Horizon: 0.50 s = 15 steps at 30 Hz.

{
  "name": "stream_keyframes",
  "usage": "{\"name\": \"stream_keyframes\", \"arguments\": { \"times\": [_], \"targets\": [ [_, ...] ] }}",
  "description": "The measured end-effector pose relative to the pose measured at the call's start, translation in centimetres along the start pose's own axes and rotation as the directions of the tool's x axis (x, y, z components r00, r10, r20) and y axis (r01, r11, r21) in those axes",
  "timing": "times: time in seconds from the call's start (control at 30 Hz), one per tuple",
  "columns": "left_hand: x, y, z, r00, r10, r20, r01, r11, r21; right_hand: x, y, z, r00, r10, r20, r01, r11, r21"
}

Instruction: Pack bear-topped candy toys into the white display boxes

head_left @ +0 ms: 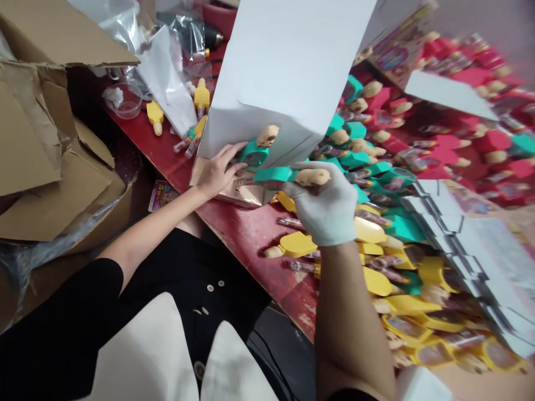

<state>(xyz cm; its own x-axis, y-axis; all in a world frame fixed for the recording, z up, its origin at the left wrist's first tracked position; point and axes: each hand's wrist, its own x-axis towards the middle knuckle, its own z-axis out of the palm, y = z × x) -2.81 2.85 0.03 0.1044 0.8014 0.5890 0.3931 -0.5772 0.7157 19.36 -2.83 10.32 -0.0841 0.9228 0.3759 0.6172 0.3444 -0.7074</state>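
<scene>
An open white-lined cardboard box point(292, 72) stands in front of me, its tall flap raised. My left hand point(219, 170) is bare, with thumb and fingers closed on the edge of a green bear-headed toy point(254, 155) standing upright in the box. My right hand point(326, 197), in a white glove, grips a second green bear-headed toy point(273, 175) by its beige head. That toy lies sideways over the box's front edge, its clear tube end pointing at my left hand.
Yellow toys point(296, 244), green toys point(405, 223) and red toys point(447, 145) are heaped on the red table point(234, 228) to the right. Folded white boxes point(472, 250) lie beside them. Plastic bags point(167, 72) sit behind left; opened brown cartons point(50, 139) stand at the left.
</scene>
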Motion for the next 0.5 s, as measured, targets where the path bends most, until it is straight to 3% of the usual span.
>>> {"name": "stream_keyframes", "arguments": {
  "times": [0.17, 0.33, 0.43, 0.5],
  "targets": [
    [-0.5, -1.1, 0.5, 0.996, 0.093, 0.018, -0.093, 0.996, 0.002, 1.6, -0.8, 0.5, 0.991, -0.044, 0.128, 0.065, 0.985, -0.158],
    [-0.7, -1.1, 0.3, 0.997, 0.082, 0.009, -0.082, 0.997, -0.002, 2.2, -0.7, 3.5, 0.964, -0.107, 0.245, 0.167, 0.957, -0.237],
    [-0.9, -0.8, -0.2, 0.994, 0.112, 0.022, -0.112, 0.993, 0.035, 1.3, -0.2, 4.7, 0.976, -0.178, 0.125, 0.206, 0.942, -0.265],
    [-0.8, -0.7, -0.5, 0.993, 0.114, 0.007, -0.114, 0.991, 0.076, 0.5, 1.1, 4.0, 0.975, -0.222, -0.007, 0.212, 0.937, -0.279]
  ]
}}
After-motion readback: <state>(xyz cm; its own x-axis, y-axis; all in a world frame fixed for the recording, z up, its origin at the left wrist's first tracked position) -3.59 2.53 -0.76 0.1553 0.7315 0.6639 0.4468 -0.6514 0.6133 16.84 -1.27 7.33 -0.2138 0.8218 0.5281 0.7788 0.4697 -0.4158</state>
